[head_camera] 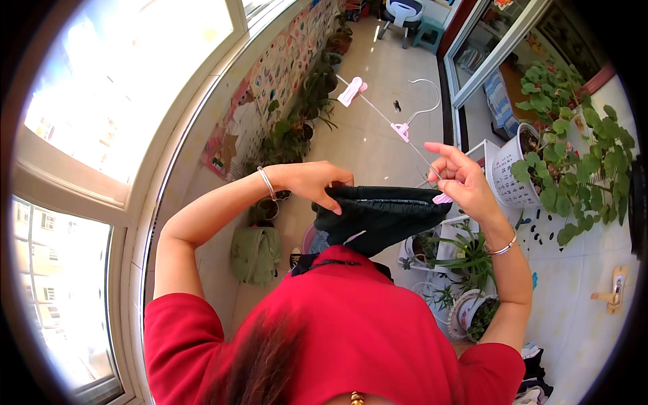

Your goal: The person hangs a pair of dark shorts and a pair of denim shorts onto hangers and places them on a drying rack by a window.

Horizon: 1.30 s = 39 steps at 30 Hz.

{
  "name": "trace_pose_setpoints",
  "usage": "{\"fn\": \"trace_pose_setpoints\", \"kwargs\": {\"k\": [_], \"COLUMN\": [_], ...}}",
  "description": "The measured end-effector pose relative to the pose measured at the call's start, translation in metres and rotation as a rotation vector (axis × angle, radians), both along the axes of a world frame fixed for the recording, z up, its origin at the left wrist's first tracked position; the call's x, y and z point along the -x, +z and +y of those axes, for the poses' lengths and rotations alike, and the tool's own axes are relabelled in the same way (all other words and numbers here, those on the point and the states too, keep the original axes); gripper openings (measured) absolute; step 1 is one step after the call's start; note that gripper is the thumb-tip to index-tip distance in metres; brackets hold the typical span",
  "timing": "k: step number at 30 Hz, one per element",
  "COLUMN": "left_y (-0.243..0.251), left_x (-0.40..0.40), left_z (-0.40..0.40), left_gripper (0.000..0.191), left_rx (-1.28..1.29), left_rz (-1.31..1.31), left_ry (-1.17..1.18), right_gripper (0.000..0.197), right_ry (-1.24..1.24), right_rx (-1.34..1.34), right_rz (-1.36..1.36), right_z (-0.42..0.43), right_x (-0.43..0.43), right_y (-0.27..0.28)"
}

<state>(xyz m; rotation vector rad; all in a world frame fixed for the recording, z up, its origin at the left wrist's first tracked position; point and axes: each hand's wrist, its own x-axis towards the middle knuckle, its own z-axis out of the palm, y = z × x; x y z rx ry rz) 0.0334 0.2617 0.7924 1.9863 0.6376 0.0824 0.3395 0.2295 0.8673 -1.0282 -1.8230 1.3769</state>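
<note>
A dark garment [385,223] with an elastic waistband hangs between my hands in front of my chest. My left hand [319,187] pinches one end of its waistband between thumb and fingers. At the other end, my right hand [458,179] holds a wire clip hanger [372,105] beside a pink clip [442,198] that meets the waistband. From there the hanger slants away to the upper left, its metal hook [438,96] pointing outward. A second pink clip [350,92] at the far end has no cloth in it.
Potted plants line the left wall [281,136]. At right are a white planter [514,167] with leafy stems, a plant rack [445,243] and a door handle [615,291]. A green cloth [255,253] hangs low at left. Farther off stand a chair [403,12] and a teal stool [429,34].
</note>
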Motion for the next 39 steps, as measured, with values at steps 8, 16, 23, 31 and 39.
{"fn": "trace_pose_setpoints", "kwargs": {"k": [8,16,23,31,39], "left_y": [-0.008,0.002,0.027,0.054,0.051], "left_x": [0.014,0.015,0.006,-0.010,-0.031], "left_z": [-0.015,-0.007,-0.010,-0.033,-0.021], "left_gripper": [0.037,0.053,0.057,0.037,0.030], "left_rx": [0.118,0.464,0.422,0.139,-0.219], "left_rz": [-0.131,-0.670,-0.714,-0.526,-0.232], "left_ry": [0.169,0.537,0.567,0.610,0.600], "right_gripper": [0.050,0.052,0.054,0.049,0.028], "right_ry": [0.082,0.220,0.223,0.183,-0.219], "right_rx": [0.016,-0.102,-0.221,-0.287,-0.340], "right_rz": [-0.035,-0.180,-0.202,-0.230,0.105], "right_z": [0.001,0.008,0.002,-0.004,-0.049], "right_x": [-0.025,-0.052,-0.045,-0.046,0.019], "right_y": [0.006,0.002,0.000,-0.017,-0.020]}}
